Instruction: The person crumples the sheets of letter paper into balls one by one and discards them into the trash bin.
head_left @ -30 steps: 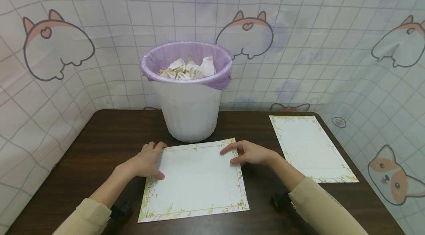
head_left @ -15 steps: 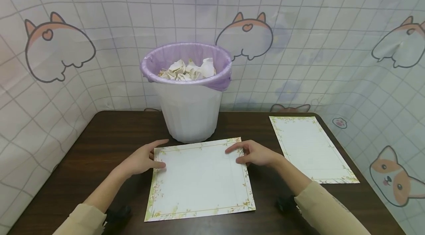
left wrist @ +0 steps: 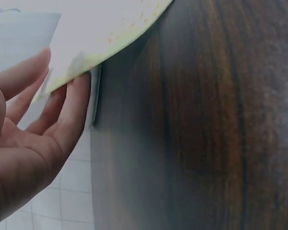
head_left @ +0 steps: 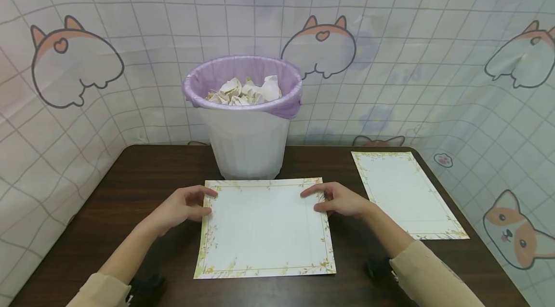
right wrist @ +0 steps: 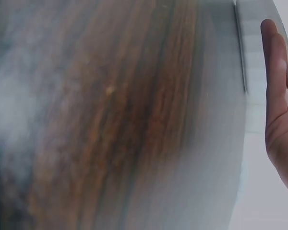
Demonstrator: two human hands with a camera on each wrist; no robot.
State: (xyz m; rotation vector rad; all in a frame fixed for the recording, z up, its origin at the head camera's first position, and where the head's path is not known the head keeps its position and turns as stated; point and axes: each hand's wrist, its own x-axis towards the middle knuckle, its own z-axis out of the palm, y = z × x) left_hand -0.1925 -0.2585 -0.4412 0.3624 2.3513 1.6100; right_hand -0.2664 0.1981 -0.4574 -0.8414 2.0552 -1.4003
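A sheet of floral-bordered paper (head_left: 265, 227) is held up in front of the bin, its near edge towards me. My left hand (head_left: 178, 206) pinches its upper left edge. In the left wrist view, that hand (left wrist: 43, 129) has its thumb over the paper (left wrist: 110, 36) and other fingers beneath, and the sheet bows above the wood. My right hand (head_left: 344, 199) pinches the upper right edge, index finger and thumb on top. Only part of the right hand (right wrist: 283, 105) shows at the right of the right wrist view, fingers under the sheet's edge.
Behind the sheet stands a white bin (head_left: 249, 140) with a purple liner (head_left: 204, 87), filled with crumpled paper (head_left: 243, 92). A second bordered sheet (head_left: 407, 196) lies flat at the right of the dark wooden table (head_left: 134, 186). A patterned curtain (head_left: 390, 46) surrounds the back and sides.
The paper has shifted right and been straightened, its far edge now covering the bin's base. My left hand has changed its hold from the corner to the left edge; both hands moved slightly.
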